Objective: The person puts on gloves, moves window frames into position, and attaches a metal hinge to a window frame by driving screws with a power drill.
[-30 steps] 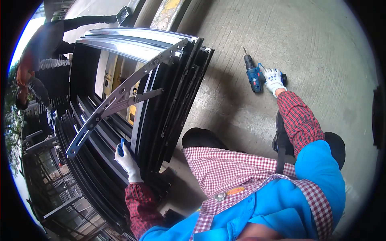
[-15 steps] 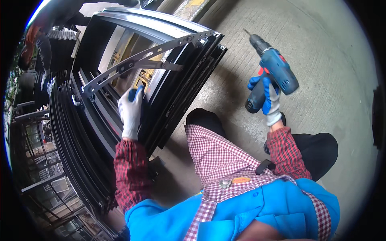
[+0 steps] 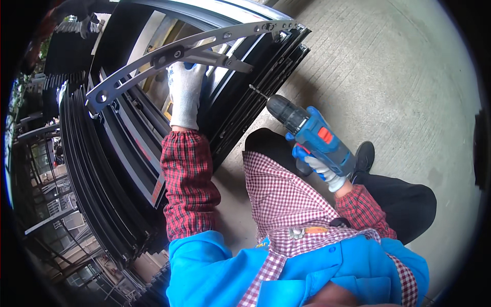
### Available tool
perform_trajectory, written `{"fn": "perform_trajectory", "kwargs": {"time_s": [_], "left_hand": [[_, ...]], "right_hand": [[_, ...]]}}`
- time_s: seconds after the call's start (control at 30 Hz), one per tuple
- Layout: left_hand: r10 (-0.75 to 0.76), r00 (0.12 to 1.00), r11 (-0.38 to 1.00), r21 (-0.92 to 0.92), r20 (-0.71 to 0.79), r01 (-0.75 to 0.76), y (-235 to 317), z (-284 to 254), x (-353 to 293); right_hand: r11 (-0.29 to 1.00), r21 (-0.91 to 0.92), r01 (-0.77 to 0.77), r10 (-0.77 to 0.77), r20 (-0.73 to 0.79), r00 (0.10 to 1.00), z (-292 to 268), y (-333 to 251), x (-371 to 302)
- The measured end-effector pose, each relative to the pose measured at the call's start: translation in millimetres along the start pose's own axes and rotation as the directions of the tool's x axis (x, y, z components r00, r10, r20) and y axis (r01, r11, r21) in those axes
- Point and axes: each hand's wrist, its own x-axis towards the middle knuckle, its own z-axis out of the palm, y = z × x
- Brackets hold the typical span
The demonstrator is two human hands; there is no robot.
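Note:
In my right hand (image 3: 319, 166), gloved in white and blue, is a blue cordless drill (image 3: 317, 140). The fingers wrap its grip, and the long thin bit (image 3: 258, 91) points up and left toward the frame edge. A slotted grey metal window hinge (image 3: 212, 38) lies slantwise across the stacked black frames (image 3: 240, 105), its shorter link angled off to the right. My left hand (image 3: 185, 97), also gloved, is curled at the hinge's underside. The hinge and the glove hide most of its fingertips, so what they pinch cannot be made out.
Long dark profiles (image 3: 82, 153) stand packed along the left. Silvery frame bars (image 3: 204, 15) curve across the top. Concrete floor (image 3: 404, 97) spreads at the right, near my shoe (image 3: 363, 157). Part of another person (image 3: 48, 23) shows at the upper left.
My right hand has brought the drill left and down, with its bit now closer to the frames. My left hand has moved up to the hinge. The hinge appears larger in view.

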Motion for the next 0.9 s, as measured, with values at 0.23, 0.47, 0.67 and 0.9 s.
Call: {"fn": "perform_trajectory", "kwargs": {"time_s": [0.23, 0.47, 0.67, 0.9], "left_hand": [[-0.012, 1.0, 0.976, -0.219, 0.018, 0.015, -31.7, 4.8, 15.4], [-0.059, 0.997, 0.963, -0.261, 0.052, 0.07, -6.8, 1.2, 4.0], [-0.065, 0.997, 0.955, -0.286, 0.039, 0.073, -3.6, -3.4, 2.1], [-0.109, 0.989, 0.968, -0.216, 0.105, 0.13, 8.3, -5.5, -2.9]], "right_hand": [[0.991, -0.097, 0.088, -0.076, 0.119, 0.99, 8.1, 26.1, 12.0], [0.987, -0.155, 0.048, -0.026, 0.139, 0.99, 13.1, 25.7, 9.9], [0.947, -0.317, 0.059, -0.019, 0.129, 0.991, 7.9, 32.1, 12.4], [1.0, -0.002, -0.027, 0.027, 0.174, 0.984, 5.9, 32.8, 10.5]]}}
